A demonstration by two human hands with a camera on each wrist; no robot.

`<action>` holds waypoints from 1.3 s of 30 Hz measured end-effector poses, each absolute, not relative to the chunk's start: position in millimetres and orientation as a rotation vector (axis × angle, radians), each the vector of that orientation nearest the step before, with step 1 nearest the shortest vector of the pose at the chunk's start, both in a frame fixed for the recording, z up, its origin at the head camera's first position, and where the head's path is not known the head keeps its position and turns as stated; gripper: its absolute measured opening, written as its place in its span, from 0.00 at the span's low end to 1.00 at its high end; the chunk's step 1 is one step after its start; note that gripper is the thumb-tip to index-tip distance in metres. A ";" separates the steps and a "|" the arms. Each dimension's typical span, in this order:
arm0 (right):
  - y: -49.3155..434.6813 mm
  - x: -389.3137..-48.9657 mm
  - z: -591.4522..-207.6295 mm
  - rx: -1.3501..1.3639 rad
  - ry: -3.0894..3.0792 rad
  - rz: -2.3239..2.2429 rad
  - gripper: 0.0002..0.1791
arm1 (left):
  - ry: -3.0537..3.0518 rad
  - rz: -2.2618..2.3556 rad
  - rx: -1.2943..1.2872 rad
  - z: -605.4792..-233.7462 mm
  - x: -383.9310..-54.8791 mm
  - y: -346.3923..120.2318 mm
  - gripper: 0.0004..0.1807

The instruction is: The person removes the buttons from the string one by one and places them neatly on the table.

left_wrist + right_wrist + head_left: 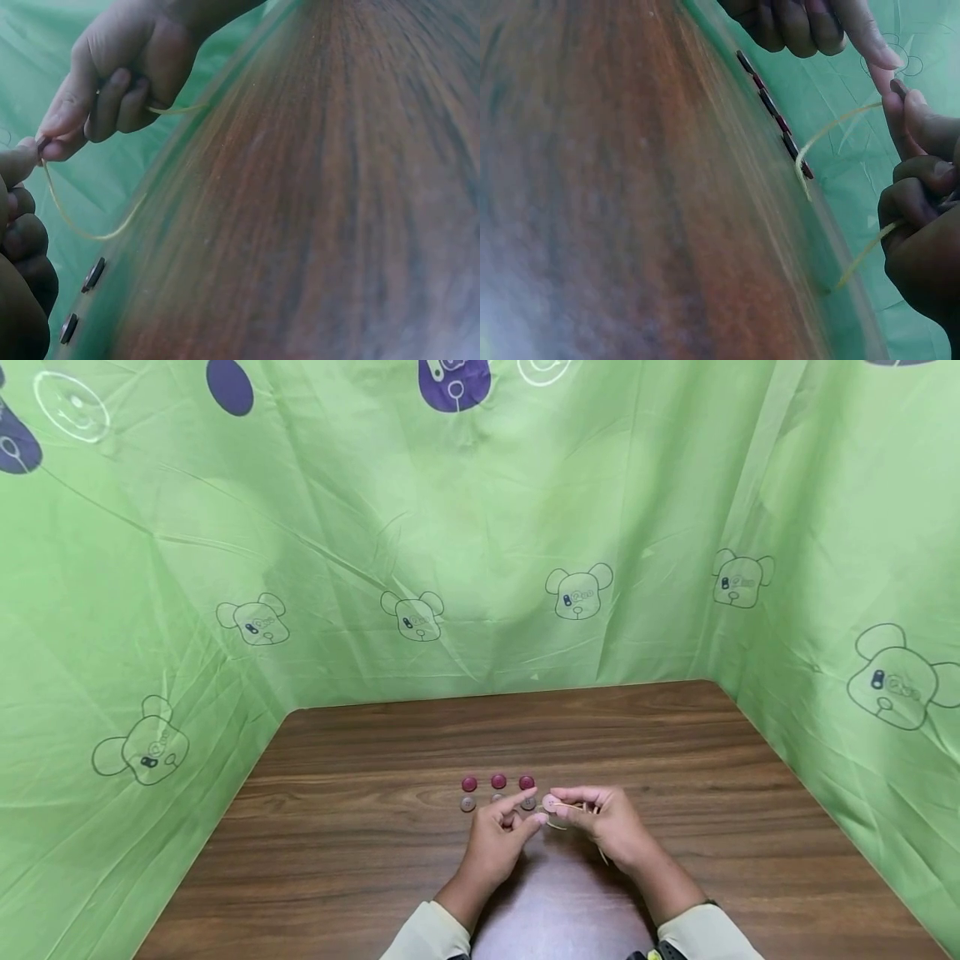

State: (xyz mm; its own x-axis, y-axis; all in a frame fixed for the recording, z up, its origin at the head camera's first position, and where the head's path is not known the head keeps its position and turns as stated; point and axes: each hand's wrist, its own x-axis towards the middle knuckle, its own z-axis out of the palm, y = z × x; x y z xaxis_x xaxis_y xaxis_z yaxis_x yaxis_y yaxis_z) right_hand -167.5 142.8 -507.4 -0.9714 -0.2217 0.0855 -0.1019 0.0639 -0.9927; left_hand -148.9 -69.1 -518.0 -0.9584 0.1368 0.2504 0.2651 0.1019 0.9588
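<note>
My right hand (pixel 617 828) pinches a pale pink button (pixel 550 802) between thumb and forefinger, above the table. A thin yellow cord (pixel 831 126) runs from this button in a loose curve, and another stretch of it trails out of the curled lower fingers of that hand. Close on the other side is my left hand (pixel 495 837), its forefinger extended and its thumb apart from it. In the right wrist view the left fingertips come right up to the button's edge, and the cord's free end hangs clear of them.
Beyond the left hand, a row of dark red buttons (pixel 498 782) lies on the brown wooden table (pixel 360 860). Nearer is a row of greyish buttons (pixel 468 804), partly covered by the left fingers. Green printed cloth (pixel 495 527) encloses the table's back and sides.
</note>
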 end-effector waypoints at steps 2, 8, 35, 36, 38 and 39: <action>142.1 -167.0 -507.3 -0.348 2.212 -2.065 0.18 | -2.259 -1.994 -0.420 -518.3 -148.4 -69.0 0.22; 140.4 -165.7 -507.8 -0.439 2.223 -2.049 0.16 | -2.281 -1.981 -0.423 -517.2 -146.9 -68.3 0.23; 138.8 -166.1 -510.6 -0.595 2.352 -2.034 0.09 | -2.231 -1.957 -0.425 -518.0 -147.5 -69.1 0.14; 139.1 -166.1 -510.5 -0.598 2.360 -2.030 0.08 | -2.228 -1.961 -0.425 -518.2 -147.7 -69.2 0.14; 139.8 -166.1 -509.7 -0.592 2.376 -2.017 0.07 | -2.224 -1.967 -0.424 -519.3 -148.2 -69.7 0.14; 140.1 -166.0 -509.2 -0.579 2.389 -2.007 0.07 | -2.223 -1.966 -0.425 -519.6 -148.3 -70.0 0.14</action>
State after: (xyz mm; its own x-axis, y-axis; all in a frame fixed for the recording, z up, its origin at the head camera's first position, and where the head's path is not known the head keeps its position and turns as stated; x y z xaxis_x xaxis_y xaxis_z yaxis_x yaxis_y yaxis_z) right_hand -166.0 140.1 -509.2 -0.9328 -0.2546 0.2549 -0.2951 0.1340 -0.9460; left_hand -148.3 -70.0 -519.6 -0.9498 0.1155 0.2909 0.3029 0.1042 0.9473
